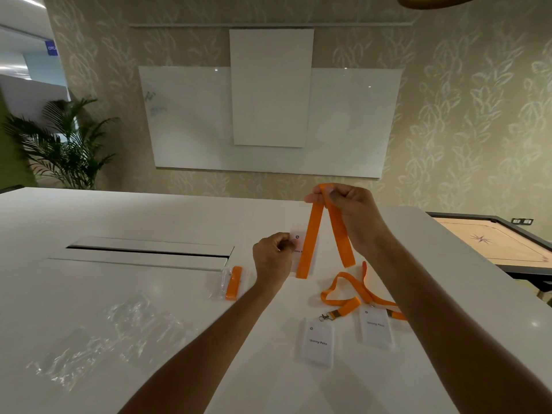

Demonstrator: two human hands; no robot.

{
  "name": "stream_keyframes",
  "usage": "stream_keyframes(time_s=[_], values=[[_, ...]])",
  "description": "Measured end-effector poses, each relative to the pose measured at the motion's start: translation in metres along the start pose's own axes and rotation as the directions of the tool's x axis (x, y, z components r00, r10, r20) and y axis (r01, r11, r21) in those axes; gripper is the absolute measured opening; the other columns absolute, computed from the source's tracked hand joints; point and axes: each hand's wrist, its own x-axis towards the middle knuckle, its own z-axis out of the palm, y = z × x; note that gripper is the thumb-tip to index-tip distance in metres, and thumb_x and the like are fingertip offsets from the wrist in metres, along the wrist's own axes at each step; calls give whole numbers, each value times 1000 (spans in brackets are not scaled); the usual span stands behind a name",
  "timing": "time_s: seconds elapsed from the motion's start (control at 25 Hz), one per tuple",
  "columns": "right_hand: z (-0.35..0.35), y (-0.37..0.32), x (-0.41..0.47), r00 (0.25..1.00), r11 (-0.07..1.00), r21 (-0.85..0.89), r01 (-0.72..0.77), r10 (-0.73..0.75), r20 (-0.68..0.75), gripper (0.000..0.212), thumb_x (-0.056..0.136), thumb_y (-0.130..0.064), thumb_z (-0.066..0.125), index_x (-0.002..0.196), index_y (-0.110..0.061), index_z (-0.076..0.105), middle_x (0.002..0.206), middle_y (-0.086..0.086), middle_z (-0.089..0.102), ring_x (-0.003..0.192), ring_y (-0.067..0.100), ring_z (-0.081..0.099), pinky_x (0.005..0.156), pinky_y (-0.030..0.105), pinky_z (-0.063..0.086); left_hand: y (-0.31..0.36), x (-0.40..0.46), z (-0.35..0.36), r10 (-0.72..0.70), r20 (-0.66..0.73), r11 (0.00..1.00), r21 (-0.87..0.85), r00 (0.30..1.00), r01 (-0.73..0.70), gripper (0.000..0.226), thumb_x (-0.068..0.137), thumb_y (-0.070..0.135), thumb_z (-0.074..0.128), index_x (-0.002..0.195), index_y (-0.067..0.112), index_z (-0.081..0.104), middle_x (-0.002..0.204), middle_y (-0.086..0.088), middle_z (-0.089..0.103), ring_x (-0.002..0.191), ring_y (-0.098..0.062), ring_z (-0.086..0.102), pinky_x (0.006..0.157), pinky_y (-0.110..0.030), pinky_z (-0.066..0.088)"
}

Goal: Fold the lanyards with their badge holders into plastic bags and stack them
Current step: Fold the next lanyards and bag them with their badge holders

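- Nearest us, two loose badge holders [317, 342] lie on the white table [119, 216], their orange straps [352, 291] tangled just beyond.
- Her right hand [343, 210] pinches the folded lanyard [310, 240] at its top bend, both lengths hanging straight down.
- Its badge holder [298, 249] sits below, fingers of the left hand [273, 258] closed on its edge, so that hand is nearer.
- Empty plastic bags [119, 333] wait well to the left; one packed bag [230, 282] lies between, nothing blocking.
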Motion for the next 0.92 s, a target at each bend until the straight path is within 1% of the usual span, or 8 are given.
stream_keyframes(time_s=[0.16, 0.32, 0.4, 0.48, 0.56, 0.68, 0.8, 0.92], values=[[-6, 1, 17, 999, 998, 42, 38, -37, -21, 30, 97, -10, 47, 80, -21, 70, 82, -2, 75, 98, 28, 69, 97, 49, 50, 1, -7, 0, -4, 27, 1000, -1, 1000, 5, 12, 86, 16, 65, 91, 9, 74, 91, -1, 73, 70, -1, 59, 69, -4, 41], [-13, 12, 29, 997, 998, 22, 61, -60, -44, 31, 96, -9, 47, 81, -22, 70, 83, -4, 75, 99, 30, 68, 96, 51, 49, 2, -12, 2, 28, 103, 999, -36, 994, -24, 12, 85, 16, 66, 93, 10, 73, 91, -1, 73, 77, -6, 63, 74, -8, 46], [-19, 20, 35, 996, 998, 9, 63, -62, -65, 29, 97, -10, 47, 85, -22, 70, 85, -5, 75, 100, 29, 68, 94, 50, 51, 1, -16, 3, 54, 142, 998, -50, 988, -47, 11, 85, 16, 67, 91, 10, 73, 90, -1, 74, 78, -8, 65, 75, -10, 47], [-25, 28, 41, 996, 999, 5, 47, -46, -81, 26, 98, -11, 46, 91, -19, 69, 90, -1, 74, 101, 29, 68, 92, 47, 52, 2, -19, 3, 51, 190, 996, -76, 980, -37, 10, 85, 15, 67, 90, 10, 73, 87, 0, 72, 78, -8, 64, 75, -10, 47], [-29, 36, 44, 996, 1000, 17, 20, -19, -84, 24, 98, -10, 45, 96, -14, 68, 93, 3, 74, 100, 26, 69, 89, 40, 54, 4, -19, 2, 27, 236, 995, -103, 971, -3, 10, 85, 15, 67, 90, 9, 72, 85, 4, 68, 80, -8, 63, 77, -11, 48], [-34, 46, 46, 996, 1000, 15, -20, 21, -86, 23, 99, -11, 44, 103, -7, 67, 96, 4, 74, 94, 19, 70, 79, 27, 55, 8, -20, 1, 13, 285, 980, -193, 959, 45, 10, 84, 16, 67, 91, 10, 71, 85, 4, 68, 83, -11, 66, 81, -22, 54], [-37, 58, 44, 991, 997, 10, -80, 81, -109, 25, 98, -10, 43, 106, -5, 66, 100, 9, 73, 93, 19, 70, 77, 25, 54, 13, -23, -1, 22, 318, 956, -284, 948, 73, 4, 84, 14, 68, 87, 17, 70, 79, 10, 68, 73, -1, 66, 72, -19, 55], [-38, 72, 40, 987, 993, 24, -114, 116, -109, 27, 98, -9, 41, 105, -4, 67, 100, 10, 73, 92, 19, 71, 80, 28, 54, 16, -24, -3, 33, 331, 938, -335, 943, 85, 6, 83, 12, 68, 84, 18, 70, 72, 16, 68, 68, 0, 65, 64, -15, 52]])
